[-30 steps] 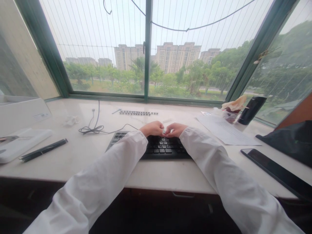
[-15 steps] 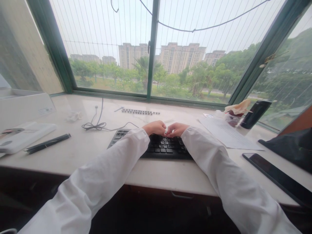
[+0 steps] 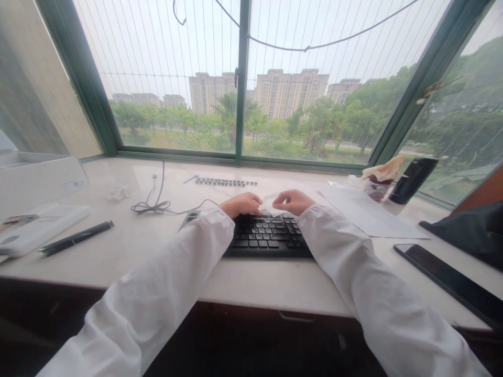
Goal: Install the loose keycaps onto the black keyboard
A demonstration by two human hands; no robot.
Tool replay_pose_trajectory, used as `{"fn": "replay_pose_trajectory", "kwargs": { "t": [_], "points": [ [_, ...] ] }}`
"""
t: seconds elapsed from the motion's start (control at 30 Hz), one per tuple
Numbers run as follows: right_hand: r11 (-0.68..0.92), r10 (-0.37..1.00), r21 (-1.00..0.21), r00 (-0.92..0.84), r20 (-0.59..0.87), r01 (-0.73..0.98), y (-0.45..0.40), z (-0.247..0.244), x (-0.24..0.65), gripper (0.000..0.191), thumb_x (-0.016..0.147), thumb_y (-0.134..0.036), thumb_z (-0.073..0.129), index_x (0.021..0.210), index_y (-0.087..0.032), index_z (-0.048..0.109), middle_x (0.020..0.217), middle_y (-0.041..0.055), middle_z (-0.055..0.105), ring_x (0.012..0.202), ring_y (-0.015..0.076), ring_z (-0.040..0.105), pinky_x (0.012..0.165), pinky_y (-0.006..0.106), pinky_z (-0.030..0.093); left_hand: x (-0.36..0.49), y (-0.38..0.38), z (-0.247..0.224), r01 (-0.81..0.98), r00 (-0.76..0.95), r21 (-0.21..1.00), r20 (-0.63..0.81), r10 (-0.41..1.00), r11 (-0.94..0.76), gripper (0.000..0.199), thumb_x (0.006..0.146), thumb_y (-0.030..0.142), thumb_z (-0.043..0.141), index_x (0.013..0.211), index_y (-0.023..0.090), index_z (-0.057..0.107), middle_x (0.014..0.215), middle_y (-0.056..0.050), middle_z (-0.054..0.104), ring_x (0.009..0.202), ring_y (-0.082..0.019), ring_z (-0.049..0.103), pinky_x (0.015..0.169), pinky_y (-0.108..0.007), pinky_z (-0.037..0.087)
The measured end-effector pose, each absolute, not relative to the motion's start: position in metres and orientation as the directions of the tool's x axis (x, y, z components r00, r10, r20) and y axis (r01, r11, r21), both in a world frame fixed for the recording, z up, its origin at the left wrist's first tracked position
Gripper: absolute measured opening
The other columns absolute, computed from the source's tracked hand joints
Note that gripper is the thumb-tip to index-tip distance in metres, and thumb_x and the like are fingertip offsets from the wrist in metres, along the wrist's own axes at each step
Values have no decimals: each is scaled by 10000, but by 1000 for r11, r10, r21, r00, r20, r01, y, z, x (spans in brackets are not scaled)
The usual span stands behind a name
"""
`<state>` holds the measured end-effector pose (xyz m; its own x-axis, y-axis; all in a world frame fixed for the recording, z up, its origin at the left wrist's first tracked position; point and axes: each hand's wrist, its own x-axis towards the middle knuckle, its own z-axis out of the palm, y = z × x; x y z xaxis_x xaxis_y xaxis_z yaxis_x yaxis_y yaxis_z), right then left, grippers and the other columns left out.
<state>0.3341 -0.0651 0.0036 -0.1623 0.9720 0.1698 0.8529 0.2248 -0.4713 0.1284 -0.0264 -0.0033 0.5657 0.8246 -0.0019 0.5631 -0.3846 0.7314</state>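
Note:
A black keyboard (image 3: 263,243) lies on the white tabletop between my forearms. Over its upper left part is my left hand (image 3: 241,203), fingers closed in a pinch on something too small to make out. My right hand (image 3: 294,201) hovers over the upper right part, thumb and fingertips pressed together around a small whitish piece that I cannot identify. A gap separates the two hands. Behind the keyboard, small dark keycaps (image 3: 226,182) stand in rows near the window.
To the left are a coiled cable (image 3: 157,208), black pens (image 3: 76,238), a white case (image 3: 51,225) and a white box (image 3: 43,178). On the right lie paper sheets (image 3: 373,217), a phone (image 3: 448,283), a black cylinder (image 3: 414,180) and dark cloth (image 3: 471,233).
My hands have moved apart from each other, the left one leftward and the right one rightward. More of the keyboard's keys show between them. The view has shifted slightly.

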Motion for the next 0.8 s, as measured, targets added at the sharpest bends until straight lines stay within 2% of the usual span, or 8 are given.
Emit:
{"fn": "replay_pose_trajectory", "kwargs": {
  "t": [0.1, 0.27, 0.33, 0.4, 0.5, 0.63, 0.7, 0.8],
  "points": [
    [95, 936, -349, 36, 350, 932, -66, 6, 342, 179, 780, -335, 630, 860, -211, 732, 862, 23, 705, 788, 167, 607, 751, 281, 435, 124, -24, -2, 602, 519, 694, 34, 854, -394, 274, 584, 223, 714, 844, 148, 667, 655, 15, 574, 641, -139, 511, 607, -239, 374],
    [97, 907, -203, -2, 420, 974, -64, 1, 344, 257, 815, -445, 596, 899, -246, 736, 860, 22, 712, 824, 194, 624, 805, 319, 440, 121, -24, -1, 759, 401, 525, 91, 912, -386, 263, 626, 153, 658, 885, 187, 691, 799, -32, 643, 749, -179, 572, 684, -266, 413],
    [121, 930, -191, -44, 365, 974, -61, -4, 343, 322, 795, -521, 598, 888, -252, 748, 867, 25, 722, 834, 203, 634, 826, 326, 443, 118, -23, -2, 821, 339, 444, 126, 932, -359, 266, 639, 130, 625, 880, 220, 697, 886, -44, 664, 826, -206, 585, 738, -295, 423],
    [133, 968, -200, -83, 237, 971, -57, -9, 342, 370, 764, -570, 610, 859, -247, 763, 871, 37, 733, 838, 212, 645, 813, 319, 452, 115, -20, -4, 877, 292, 345, 173, 941, -335, 267, 658, 131, 605, 875, 254, 698, 948, -40, 675, 890, -230, 591, 783, -324, 430],
    [135, 987, -236, -111, 114, 962, -51, -14, 344, 325, 765, -508, 630, 858, -233, 777, 864, 53, 743, 840, 206, 653, 776, 286, 464, 108, -14, -4, 913, 266, 254, 226, 937, -320, 251, 689, 148, 593, 881, 270, 699, 971, -48, 682, 961, -261, 588, 826, -359, 433],
    [136, 985, -212, -109, 131, 968, -51, -13, 343, 265, 780, -439, 629, 857, -236, 781, 851, 57, 745, 842, 202, 651, 776, 278, 461, 96, -5, 2, 939, 220, 206, 262, 940, -277, 263, 701, 164, 588, 906, 281, 703, 1001, -47, 684, 992, -267, 587, 845, -368, 442],
    [146, 980, -148, -123, 154, 978, -56, -9, 339, 349, 813, -509, 575, 806, -225, 778, 825, 80, 739, 831, 216, 647, 780, 302, 454, 91, 2, 6, 950, 209, 182, 240, 948, -255, 273, 701, 183, 595, 928, 289, 704, 1036, -34, 685, 989, -256, 594, 835, -352, 449],
    [198, 969, -71, -185, 161, 978, -65, -3, 331, 510, 826, -618, 503, 702, -198, 764, 743, 123, 717, 811, 247, 642, 774, 335, 443, 87, 17, 10, 950, 269, 131, 127, 955, -285, 268, 704, 296, 637, 962, 280, 709, 1049, -34, 696, 956, -237, 616, 800, -314, 460]
  ]
}}
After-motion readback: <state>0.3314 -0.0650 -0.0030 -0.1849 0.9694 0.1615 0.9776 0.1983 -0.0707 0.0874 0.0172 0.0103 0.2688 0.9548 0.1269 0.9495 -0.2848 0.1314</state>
